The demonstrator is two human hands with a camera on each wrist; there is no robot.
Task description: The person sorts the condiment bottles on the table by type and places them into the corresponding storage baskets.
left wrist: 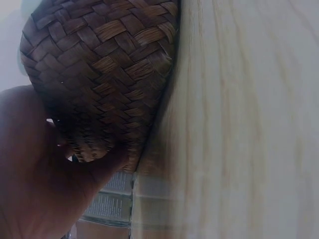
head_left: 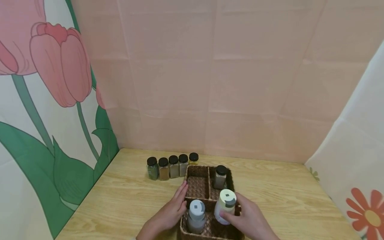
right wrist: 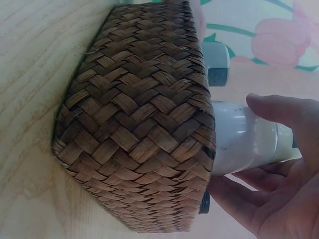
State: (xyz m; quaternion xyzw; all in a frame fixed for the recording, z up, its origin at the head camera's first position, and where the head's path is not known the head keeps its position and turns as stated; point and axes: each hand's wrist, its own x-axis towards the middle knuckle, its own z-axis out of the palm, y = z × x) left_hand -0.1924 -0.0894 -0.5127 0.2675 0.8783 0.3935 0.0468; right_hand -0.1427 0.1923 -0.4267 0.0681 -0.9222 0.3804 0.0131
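Observation:
My right hand [head_left: 250, 216] grips a white bottle with a cream cap [head_left: 227, 198] between thumb and fingers. It holds the bottle upright over the front right of a brown woven basket [head_left: 210, 200]; in the right wrist view the bottle's lower part [right wrist: 239, 137] is hidden behind the basket wall. My left hand [head_left: 169, 213] rests along the basket's left side, its fingers touching the woven wall [left wrist: 104, 84]. A second bottle with a white cap [head_left: 197, 210] stands in the front left of the basket. A black-capped spice jar [head_left: 220, 176] stands in the back right compartment.
Several black-capped spice jars [head_left: 173, 166] stand in a row behind the basket, to its left. Dividers [head_left: 208, 183] split the basket's back half. The wood-grain table [head_left: 120, 196] meets a pink cloth backdrop [head_left: 210, 100], with flowered cloth on both sides.

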